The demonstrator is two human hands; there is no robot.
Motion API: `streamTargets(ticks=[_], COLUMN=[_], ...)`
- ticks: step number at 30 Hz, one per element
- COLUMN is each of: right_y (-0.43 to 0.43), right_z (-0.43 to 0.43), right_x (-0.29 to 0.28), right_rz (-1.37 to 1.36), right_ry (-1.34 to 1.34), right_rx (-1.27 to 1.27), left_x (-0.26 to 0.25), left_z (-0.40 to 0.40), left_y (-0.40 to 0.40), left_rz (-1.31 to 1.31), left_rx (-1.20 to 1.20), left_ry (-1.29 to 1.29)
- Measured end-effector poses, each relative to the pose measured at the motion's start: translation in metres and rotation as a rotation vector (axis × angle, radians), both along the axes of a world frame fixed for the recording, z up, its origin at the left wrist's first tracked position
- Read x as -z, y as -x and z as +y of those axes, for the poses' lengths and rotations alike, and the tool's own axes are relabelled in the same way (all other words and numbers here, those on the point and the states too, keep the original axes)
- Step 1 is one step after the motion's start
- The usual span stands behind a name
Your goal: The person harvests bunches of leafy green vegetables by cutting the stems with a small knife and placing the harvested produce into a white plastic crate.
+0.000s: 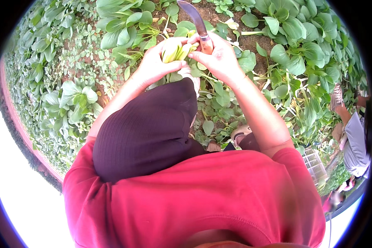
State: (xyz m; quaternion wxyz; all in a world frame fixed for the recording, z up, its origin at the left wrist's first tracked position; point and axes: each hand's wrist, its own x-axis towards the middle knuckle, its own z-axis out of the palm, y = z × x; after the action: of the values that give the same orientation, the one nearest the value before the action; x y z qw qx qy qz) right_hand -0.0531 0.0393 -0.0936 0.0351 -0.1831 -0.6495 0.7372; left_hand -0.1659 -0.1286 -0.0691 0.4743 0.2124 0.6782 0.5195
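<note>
My left hand is wrapped around a pale green head of bok choy, its stalk end turned towards me. In my right hand is a sickle-shaped knife, gripped by its wooden handle. The curved blade points up and away from me, clear of the vegetable. My right thumb and fingertips also meet the small stalks at the right side of the head. Its leaves are mostly hidden behind my hands. Both hands are held just beyond my bent knee, above low leaves.
Leafy bok choy plants grow at the upper right, with more at the upper left. Small weeds cover soil on the left. A plastic crate stands behind my right elbow. Another person crouches at the far right.
</note>
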Motion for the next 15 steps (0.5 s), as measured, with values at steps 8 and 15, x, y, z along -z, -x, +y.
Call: streamTargets(ticks=[8, 15], right_y=[0.001, 0.045], right_z=[-0.003, -0.027], right_x=[0.026, 0.058], right_rz=[-0.318, -0.433], right_ry=[0.024, -0.475], right_rx=[-0.206, -0.439], left_x=[-0.010, 0.023], left_z=[-0.014, -0.029], left_y=[0.035, 0.074], left_rz=[0.301, 1.160], left_rx=[0.383, 0.564], left_ry=[0.463, 0.709])
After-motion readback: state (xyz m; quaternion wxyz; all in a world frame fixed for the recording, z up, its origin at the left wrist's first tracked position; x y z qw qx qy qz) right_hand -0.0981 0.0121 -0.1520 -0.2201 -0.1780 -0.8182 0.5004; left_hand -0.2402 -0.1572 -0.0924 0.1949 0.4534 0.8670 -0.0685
